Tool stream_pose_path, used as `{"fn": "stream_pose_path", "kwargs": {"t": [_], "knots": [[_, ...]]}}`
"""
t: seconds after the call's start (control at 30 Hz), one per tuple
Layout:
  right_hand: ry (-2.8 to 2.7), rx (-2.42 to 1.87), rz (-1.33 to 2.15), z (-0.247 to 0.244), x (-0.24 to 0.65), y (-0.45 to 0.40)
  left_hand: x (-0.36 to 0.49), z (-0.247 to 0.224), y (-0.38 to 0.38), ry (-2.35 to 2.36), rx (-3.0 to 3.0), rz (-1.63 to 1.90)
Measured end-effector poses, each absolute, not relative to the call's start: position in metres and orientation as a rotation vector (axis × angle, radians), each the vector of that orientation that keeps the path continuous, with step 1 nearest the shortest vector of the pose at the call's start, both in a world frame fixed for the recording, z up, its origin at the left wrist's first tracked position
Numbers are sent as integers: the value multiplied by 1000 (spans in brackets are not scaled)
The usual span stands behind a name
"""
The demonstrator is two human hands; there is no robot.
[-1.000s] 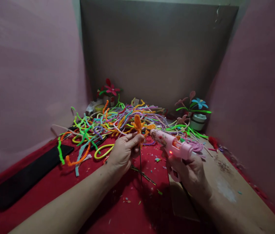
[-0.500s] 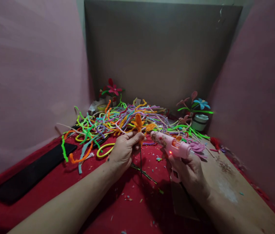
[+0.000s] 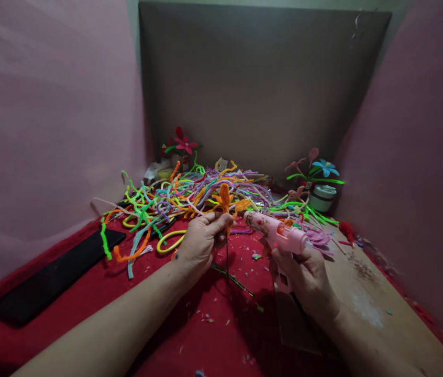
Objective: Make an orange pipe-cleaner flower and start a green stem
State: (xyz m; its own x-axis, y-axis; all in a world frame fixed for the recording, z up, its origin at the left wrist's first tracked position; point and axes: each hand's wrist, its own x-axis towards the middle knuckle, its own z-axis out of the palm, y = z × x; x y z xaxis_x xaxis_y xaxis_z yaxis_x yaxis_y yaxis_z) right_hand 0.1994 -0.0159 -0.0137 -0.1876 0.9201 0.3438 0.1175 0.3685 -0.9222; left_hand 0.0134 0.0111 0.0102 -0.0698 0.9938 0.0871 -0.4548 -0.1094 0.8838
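An orange pipe-cleaner flower (image 3: 225, 196) on a thin dark stem is pinched between the thumb and fingers of my left hand (image 3: 205, 236), petals up and stem hanging below. My right hand (image 3: 306, 277) is wrapped around the grip of a pink hot glue gun (image 3: 274, 230), whose small red light is lit. The gun's nozzle points left, close to the flower's right-hand petal; whether it touches I cannot tell. Behind both hands lies a tangled heap of coloured pipe cleaners (image 3: 190, 193). Some dark stems (image 3: 237, 281) rest on the red cloth below my left hand.
A long black flat object (image 3: 56, 277) lies at the left on the red cloth (image 3: 158, 335). At the right is a brown board (image 3: 363, 298). Pipe-cleaner flowers stand at the back, one blue (image 3: 325, 167) by a pale pot (image 3: 322, 198), one pink (image 3: 185, 144). Small scraps are scattered about.
Almost nothing differs. The whole view has shifted very slightly; both hands keep their hold on the flower and the glue gun.
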Motion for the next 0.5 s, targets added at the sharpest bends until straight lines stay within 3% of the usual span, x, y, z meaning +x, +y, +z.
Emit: {"fn": "stream_pose_path", "kwargs": {"t": [0.5], "knots": [[-1599,-926,953,-14,199,-15,13,8,11,842,903,1492]]}}
